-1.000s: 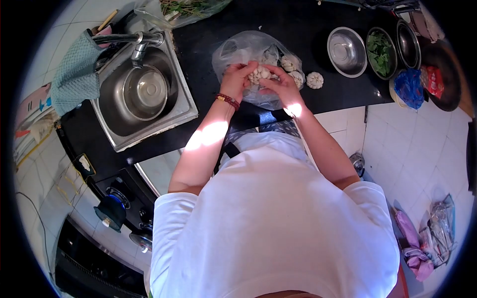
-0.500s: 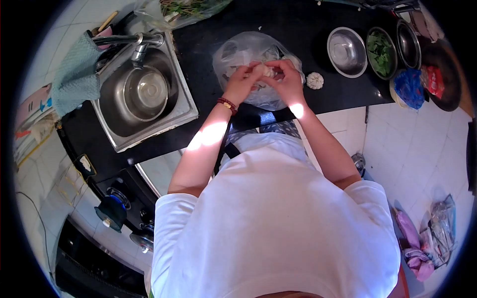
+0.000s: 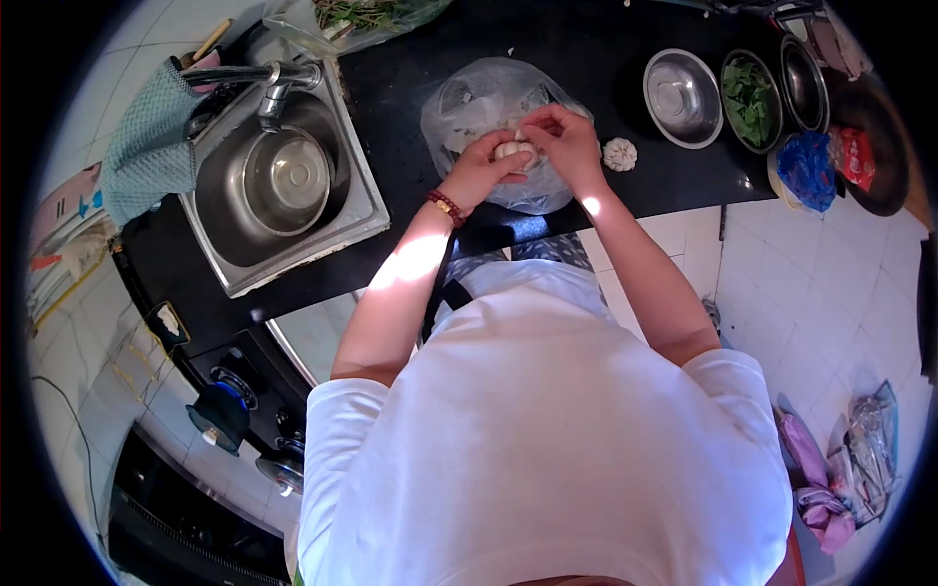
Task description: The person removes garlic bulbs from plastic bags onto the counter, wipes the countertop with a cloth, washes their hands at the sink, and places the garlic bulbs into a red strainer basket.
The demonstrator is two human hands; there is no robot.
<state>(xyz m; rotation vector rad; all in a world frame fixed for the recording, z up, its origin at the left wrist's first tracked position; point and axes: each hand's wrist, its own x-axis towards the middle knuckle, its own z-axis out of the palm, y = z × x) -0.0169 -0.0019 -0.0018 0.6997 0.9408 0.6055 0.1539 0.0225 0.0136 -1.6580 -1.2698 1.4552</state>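
A whitish garlic bulb [image 3: 512,151] is held in my left hand [image 3: 476,168], the fingers and thumb closed round its sides. Just above the bulb, my right hand [image 3: 569,143] has its thumb and forefinger pinched together; a small pale bit shows at the fingertips, too small to name. Both hands are over a clear plastic bag [image 3: 469,98] spread on the counter, with pale scraps in it. To the right of the bag lies a second garlic bulb [image 3: 619,154], apart from my right hand.
A metal sink [image 3: 217,256] with a metal basin [image 3: 293,195] in it lies left. On the black counter [image 3: 401,127], a metal bowl [image 3: 681,98] and a bowl of green leaves [image 3: 748,103] stand right. A blue bag [image 3: 807,171] sits near the edge.
My right hand has shifted slightly up and right, away from my left hand, and more of the garlic bulb shows. My left hand stays in nearly the same spot.
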